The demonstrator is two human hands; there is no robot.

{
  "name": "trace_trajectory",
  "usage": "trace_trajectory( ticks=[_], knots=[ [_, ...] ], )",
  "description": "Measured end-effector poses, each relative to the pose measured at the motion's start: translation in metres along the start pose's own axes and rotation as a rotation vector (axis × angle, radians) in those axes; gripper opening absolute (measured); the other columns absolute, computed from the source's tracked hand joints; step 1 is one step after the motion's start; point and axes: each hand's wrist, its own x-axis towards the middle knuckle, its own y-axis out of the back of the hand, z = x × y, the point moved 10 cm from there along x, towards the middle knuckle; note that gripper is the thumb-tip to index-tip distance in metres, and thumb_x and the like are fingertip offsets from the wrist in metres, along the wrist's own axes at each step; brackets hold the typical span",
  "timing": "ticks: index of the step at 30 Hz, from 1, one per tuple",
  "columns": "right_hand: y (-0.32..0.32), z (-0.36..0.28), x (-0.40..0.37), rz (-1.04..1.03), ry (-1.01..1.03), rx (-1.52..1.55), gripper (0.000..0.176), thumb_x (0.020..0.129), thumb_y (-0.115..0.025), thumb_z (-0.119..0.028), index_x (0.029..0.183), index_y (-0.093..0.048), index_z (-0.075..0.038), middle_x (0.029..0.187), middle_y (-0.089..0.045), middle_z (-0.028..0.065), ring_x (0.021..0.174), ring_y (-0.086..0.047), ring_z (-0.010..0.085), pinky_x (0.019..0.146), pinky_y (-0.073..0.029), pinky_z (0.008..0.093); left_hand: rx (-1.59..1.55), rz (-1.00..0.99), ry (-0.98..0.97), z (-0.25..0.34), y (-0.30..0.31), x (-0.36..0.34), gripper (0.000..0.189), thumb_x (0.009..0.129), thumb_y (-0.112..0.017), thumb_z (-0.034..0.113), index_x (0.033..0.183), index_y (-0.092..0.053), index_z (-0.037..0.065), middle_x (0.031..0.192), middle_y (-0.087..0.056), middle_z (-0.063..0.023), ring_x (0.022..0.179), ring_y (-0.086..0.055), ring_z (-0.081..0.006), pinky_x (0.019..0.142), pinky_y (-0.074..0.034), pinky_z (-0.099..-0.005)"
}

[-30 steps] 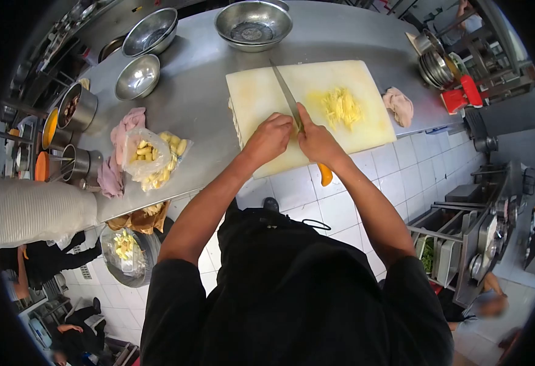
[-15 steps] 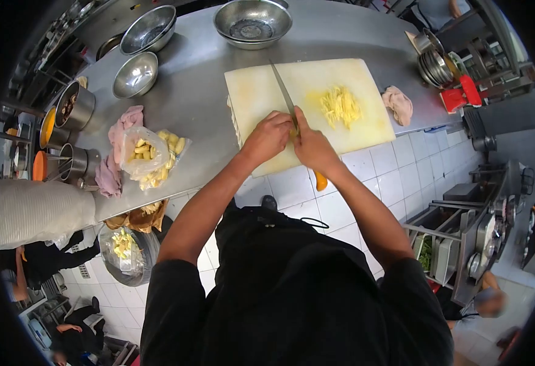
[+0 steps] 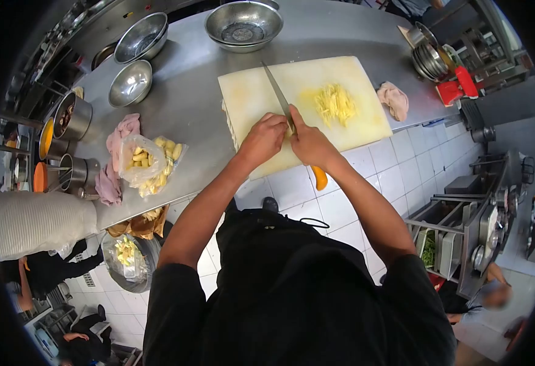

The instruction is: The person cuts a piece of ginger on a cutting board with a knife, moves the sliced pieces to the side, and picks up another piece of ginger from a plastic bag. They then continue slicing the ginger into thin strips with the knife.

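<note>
My right hand (image 3: 311,141) is closed around the orange handle (image 3: 320,179) of a long knife, gripping close to the blade. The knife's blade (image 3: 278,90) points away from me over a white cutting board (image 3: 365,91). Beside the blade, my left hand (image 3: 263,140) rests on the board with its fingers curled and bunched. Whatever lies under those fingertips is hidden. To the right of the knife sits a pile of thin pale-yellow strips (image 3: 335,104), with a wet yellow smear around it.
Left of the board, a plastic bag (image 3: 140,160) holds pale-yellow chunks near pink cloths (image 3: 109,184). Steel bowls (image 3: 244,24) stand at the back. Another cloth (image 3: 393,100) and a red object (image 3: 457,88) lie right. Below the left edge is a lined bin (image 3: 126,263). People work nearby.
The view has shifted slightly, so the table items sit a little differently in frame. My left hand has drawn slightly away from the blade; my right hand keeps its grip on the knife.
</note>
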Motion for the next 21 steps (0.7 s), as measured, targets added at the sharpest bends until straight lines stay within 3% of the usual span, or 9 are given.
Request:
trace_trajectory(
  ticks=[3,6,9,21],
  knots=[
    [-0.007,-0.003,-0.004,0.085,0.068,-0.039,0.076,0.097,-0.046,-0.013,0.165,-0.014,-0.008,0.087,-0.071,0.0318,0.073,-0.070,0.0459,0.076,-0.057,0.0514,0.003,0.032,-0.018,0.002,0.002,-0.001,0.016,0.085,-0.065,-0.009,0.098,-0.072,-0.006,0.108,-0.070,-0.0128,0.101,-0.065,-0.0320,0.089,-0.056,-0.0401],
    [-0.004,-0.005,0.008,0.062,0.059,-0.062,0.078,0.098,-0.050,-0.015,0.165,-0.012,-0.004,0.090,-0.071,0.0319,0.085,-0.069,0.0502,0.082,-0.054,0.0564,0.005,0.011,-0.005,0.002,0.002,-0.001,0.017,0.084,-0.065,-0.009,0.098,-0.073,-0.005,0.109,-0.070,-0.0127,0.102,-0.065,-0.0319,0.089,-0.056,-0.0403],
    [-0.001,-0.002,0.001,-0.011,0.012,-0.004,0.079,0.097,-0.051,-0.014,0.165,-0.012,-0.004,0.090,-0.071,0.0320,0.085,-0.069,0.0504,0.082,-0.054,0.0568,-0.003,-0.010,0.017,0.000,0.001,0.001,0.016,0.084,-0.065,-0.008,0.098,-0.073,-0.005,0.109,-0.070,-0.0130,0.102,-0.065,-0.0319,0.089,-0.055,-0.0404],
    [-0.005,0.000,0.010,0.060,0.061,-0.004,0.079,0.098,-0.051,-0.017,0.165,-0.012,-0.006,0.101,-0.071,0.0340,0.095,-0.068,0.0511,0.091,-0.053,0.0565,-0.011,0.003,0.029,0.002,0.005,0.004,0.015,0.082,-0.066,-0.005,0.094,-0.073,-0.002,0.104,-0.071,-0.0130,0.100,-0.065,-0.0326,0.089,-0.056,-0.0405]
  ],
)
